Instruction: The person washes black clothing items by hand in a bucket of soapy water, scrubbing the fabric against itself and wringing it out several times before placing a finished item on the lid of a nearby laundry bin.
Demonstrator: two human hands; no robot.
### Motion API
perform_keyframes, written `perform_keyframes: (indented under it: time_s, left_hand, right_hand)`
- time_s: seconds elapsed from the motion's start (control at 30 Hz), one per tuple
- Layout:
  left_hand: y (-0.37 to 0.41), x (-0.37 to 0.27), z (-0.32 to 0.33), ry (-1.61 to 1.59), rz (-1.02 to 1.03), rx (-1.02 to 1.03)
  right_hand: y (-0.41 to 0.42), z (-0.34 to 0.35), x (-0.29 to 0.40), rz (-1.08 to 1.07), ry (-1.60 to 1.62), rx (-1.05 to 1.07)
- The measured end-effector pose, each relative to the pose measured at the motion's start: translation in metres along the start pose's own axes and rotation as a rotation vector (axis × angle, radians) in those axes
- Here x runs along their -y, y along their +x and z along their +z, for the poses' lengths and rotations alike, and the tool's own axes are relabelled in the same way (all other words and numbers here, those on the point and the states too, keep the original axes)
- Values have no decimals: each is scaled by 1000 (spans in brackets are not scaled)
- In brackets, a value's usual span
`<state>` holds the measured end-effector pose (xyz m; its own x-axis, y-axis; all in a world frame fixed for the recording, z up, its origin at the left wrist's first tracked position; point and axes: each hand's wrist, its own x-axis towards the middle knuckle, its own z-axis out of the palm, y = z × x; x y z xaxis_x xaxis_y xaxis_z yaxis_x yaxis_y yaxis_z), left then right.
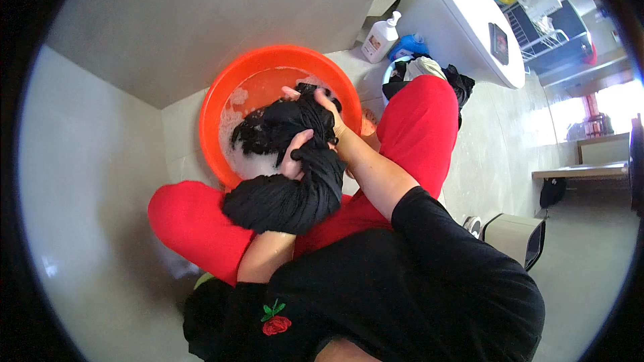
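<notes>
A wet black garment is bunched and twisted between my hands, part of it draped over my left forearm. My left hand grips it near its middle, thumb and fingers around the cloth. My right hand is closed around its upper part, some fingers hidden behind the fabric. Below, an orange plastic basin holds soapy water with white foam, and the far end of the black cloth hangs into it.
A white pump bottle and a blue bottle stand beyond the basin, by a white cabinet with a phone on top. Clothes fill a light blue basin at right. A trash bin stands behind; walls border the left and front.
</notes>
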<state>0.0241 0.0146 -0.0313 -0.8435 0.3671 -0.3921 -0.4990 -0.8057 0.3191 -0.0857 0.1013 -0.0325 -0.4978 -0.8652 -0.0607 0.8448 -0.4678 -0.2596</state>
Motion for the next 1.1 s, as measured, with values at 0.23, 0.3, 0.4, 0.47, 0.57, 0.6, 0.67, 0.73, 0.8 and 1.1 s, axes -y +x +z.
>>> perform_keyframes:
  time_s: [0.23, 0.3, 0.4, 0.47, 0.57, 0.6, 0.67, 0.73, 0.8, 1.1]
  left_hand:
    - [-15, -9, 33, -65, -47, -134]
    - [-2, -3, 28, -34, 92, -216]
    - [29, 7, -14, 28, 252, -323]
    - [40, 13, -33, 279, 308, -458]
    - [36, 11, -21, 373, 368, -426]
    - [32, 9, -19, 336, 373, -379]
    - [25, 10, -13, 257, 457, -306]
    - [14, 3, 2, 171, 497, -223]
    - [7, 1, 12, 89, 524, -187]
    - [5, -4, 30, 3, 278, -235]
  right_hand:
    - [22, 51, 42, 140, -1364, -293]
    - [30, 48, 36, 166, -1608, -328]
    - [36, 44, 16, 140, -1957, -451]
    - [33, 27, 10, 65, -1951, -471]
    - [30, 18, 5, -73, -1943, -514]
    - [29, 19, 2, -117, -1937, -518]
    - [29, 22, 2, -209, -1954, -532]
    - [33, 32, 2, -189, -1988, -572]
    - [36, 42, -1, -157, -2108, -613]
    - [37, 65, 22, 375, -2072, -552]
